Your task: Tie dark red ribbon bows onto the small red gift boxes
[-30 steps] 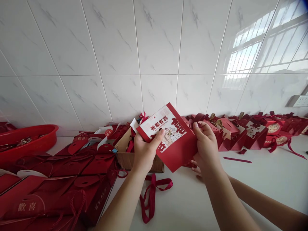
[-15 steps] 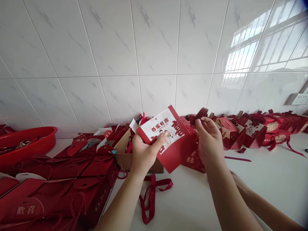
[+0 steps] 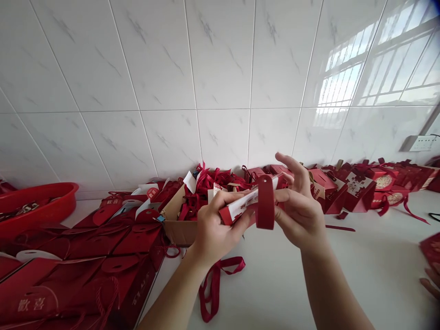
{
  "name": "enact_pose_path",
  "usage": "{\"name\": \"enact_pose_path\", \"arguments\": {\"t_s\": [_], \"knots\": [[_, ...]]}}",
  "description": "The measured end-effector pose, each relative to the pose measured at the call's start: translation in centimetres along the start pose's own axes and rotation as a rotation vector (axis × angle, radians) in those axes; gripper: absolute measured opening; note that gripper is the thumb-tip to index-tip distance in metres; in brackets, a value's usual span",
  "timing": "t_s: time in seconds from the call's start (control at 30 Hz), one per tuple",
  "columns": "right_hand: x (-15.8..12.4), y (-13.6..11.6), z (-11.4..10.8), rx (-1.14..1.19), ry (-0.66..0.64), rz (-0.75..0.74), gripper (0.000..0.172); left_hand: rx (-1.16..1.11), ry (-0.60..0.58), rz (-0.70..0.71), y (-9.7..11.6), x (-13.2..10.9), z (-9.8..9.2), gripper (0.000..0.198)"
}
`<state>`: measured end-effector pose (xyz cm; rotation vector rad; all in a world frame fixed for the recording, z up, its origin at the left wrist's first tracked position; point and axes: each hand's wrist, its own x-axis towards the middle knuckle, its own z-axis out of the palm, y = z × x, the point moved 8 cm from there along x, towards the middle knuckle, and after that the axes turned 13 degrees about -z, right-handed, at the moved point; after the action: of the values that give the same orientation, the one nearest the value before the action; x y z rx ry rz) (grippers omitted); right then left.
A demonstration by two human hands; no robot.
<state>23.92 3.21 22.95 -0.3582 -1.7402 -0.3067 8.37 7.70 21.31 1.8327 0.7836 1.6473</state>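
Note:
My left hand (image 3: 213, 227) grips a flat red and white gift box blank (image 3: 240, 206), now tilted nearly edge-on above the white counter (image 3: 360, 275). My right hand (image 3: 299, 211) holds the other end of the blank, thumb and fingers pinching it with the index finger raised. A red tab flap (image 3: 265, 208) of the blank hangs down between the two hands. Behind the hands stands a brown cardboard box (image 3: 177, 224) stuffed with red ribbons (image 3: 206, 183).
Flat red box blanks (image 3: 103, 256) are stacked at the left, beside a red plastic basin (image 3: 37, 206). Assembled red gift boxes (image 3: 357, 188) line the tiled wall at the right. A loose red ribbon (image 3: 215, 284) lies on the counter. Another person's fingers (image 3: 429, 282) show at the right edge.
The blank has been turned from face-up to nearly edge-on and lowered. My right hand has shifted onto its end, with the tab now hanging down. The other person's arm has withdrawn to the right edge.

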Motion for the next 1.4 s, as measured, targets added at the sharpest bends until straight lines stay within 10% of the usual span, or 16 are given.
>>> {"name": "enact_pose_path", "arguments": {"t_s": [0.43,0.67,0.93,1.13,1.4], "knots": [[0.3,-0.9,-0.2,0.01,0.015,-0.048,0.011,0.16,-0.056,0.407,2.2,-1.0,0.9,0.034],[0.1,-0.5,-0.1,0.313,0.132,0.017,0.042,0.069,-0.186,0.566,3.3,-1.7,1.1,0.039],[0.0,-1.7,-0.3,0.272,0.129,-0.093,0.023,-0.074,-0.688,0.067,1.9,-1.1,0.4,0.067],[0.2,-2.2,0.8,0.211,0.0,-0.098,0.025,-0.216,-0.342,0.099,3.5,-0.1,-4.3,0.034],[0.4,-3.1,2.1,0.143,-0.126,-0.13,0.024,0.123,-0.245,0.208,5.2,-1.0,-3.8,0.028]]}}
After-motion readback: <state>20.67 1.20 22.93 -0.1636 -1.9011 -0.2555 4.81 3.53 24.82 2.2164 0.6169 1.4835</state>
